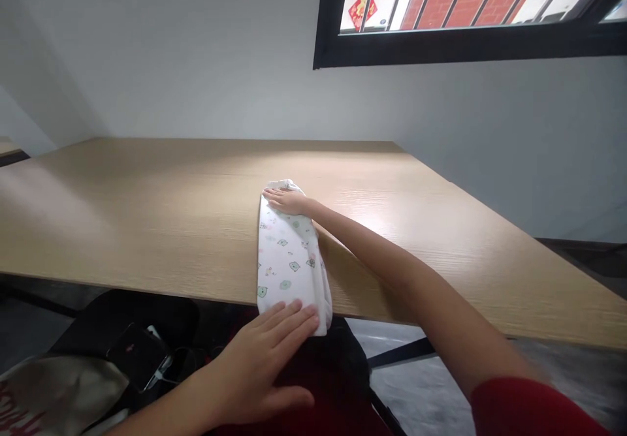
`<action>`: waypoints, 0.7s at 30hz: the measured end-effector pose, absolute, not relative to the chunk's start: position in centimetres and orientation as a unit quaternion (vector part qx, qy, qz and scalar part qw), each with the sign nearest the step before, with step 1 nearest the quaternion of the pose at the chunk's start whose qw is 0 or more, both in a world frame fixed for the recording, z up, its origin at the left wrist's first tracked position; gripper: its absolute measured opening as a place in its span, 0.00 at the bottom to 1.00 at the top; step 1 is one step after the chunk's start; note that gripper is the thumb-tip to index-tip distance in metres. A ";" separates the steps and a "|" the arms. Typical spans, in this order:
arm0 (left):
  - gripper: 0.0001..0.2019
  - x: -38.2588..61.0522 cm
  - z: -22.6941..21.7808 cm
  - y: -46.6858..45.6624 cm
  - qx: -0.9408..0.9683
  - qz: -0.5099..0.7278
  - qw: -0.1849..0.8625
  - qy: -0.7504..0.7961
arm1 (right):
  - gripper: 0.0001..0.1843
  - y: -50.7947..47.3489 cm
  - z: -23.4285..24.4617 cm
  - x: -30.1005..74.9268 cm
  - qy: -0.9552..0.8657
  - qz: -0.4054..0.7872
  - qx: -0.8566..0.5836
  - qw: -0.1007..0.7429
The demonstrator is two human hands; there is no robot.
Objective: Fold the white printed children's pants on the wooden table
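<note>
A white cloth printed with small green and pink animal figures lies folded into a long strip on the table. I cannot tell from its folds what kind of garment or cloth it is. Its near end hangs slightly over the table's front edge. My right hand rests flat on the far end, fingers stretched out to the left. At the near end, the fingertips of my left hand lie on the cloth, with the fingers extended and the thumb apart. Neither hand grips the fabric.
The wooden table reaches back to a grey-white wall. A dark-framed barred window is at upper right. Below the front edge at left are a black power bank-like device with a cable and a beige bag.
</note>
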State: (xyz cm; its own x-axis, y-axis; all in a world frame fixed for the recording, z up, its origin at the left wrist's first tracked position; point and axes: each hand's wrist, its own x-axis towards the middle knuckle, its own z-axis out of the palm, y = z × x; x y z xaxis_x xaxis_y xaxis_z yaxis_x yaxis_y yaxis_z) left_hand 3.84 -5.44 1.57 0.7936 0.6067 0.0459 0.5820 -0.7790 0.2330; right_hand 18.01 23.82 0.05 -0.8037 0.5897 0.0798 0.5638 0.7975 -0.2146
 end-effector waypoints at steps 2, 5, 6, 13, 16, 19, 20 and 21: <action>0.30 2.1 1.5 -5.3 0.938 0.068 0.057 0.334 | 0.25 22.1 0.3 18.4 -0.952 0.088 -0.284 0.077; 0.33 0.2 0.7 -2.9 0.930 0.089 -0.042 0.355 | 0.25 16.9 1.0 20.8 -0.962 0.135 -0.226 0.069; 0.32 0.0 0.3 -2.1 0.929 0.100 -0.068 0.351 | 0.26 14.8 1.2 22.0 -0.964 0.157 -0.207 0.059; 0.10 2.1 -0.3 -0.5 0.924 0.299 -0.059 0.233 | 0.34 1.9 0.5 27.2 -0.968 0.104 -0.198 0.117; 0.08 2.3 0.5 -2.4 0.905 0.366 0.023 0.213 | 0.15 -1.4 0.1 26.6 -0.950 0.068 -0.211 0.222; 0.06 2.2 2.4 -4.7 0.872 0.396 0.120 0.261 | 0.06 -3.5 1.8 26.0 -0.916 0.133 -0.207 0.317; 0.06 2.2 3.3 -5.0 0.855 0.403 0.138 0.295 | 0.05 -3.6 2.7 25.8 -0.900 0.162 -0.221 0.338; 0.05 2.3 4.3 -4.8 0.836 0.407 0.146 0.338 | 0.05 -3.2 3.7 25.6 -0.885 0.188 -0.241 0.351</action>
State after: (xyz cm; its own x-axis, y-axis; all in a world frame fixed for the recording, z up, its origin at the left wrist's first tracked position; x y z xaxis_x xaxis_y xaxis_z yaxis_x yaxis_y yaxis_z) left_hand 2.31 -4.84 4.32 0.4412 0.6837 0.5813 0.4463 -0.7291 0.5189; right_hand 25.64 -3.24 3.73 -0.6369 0.5591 0.5307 0.2949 0.8128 -0.5024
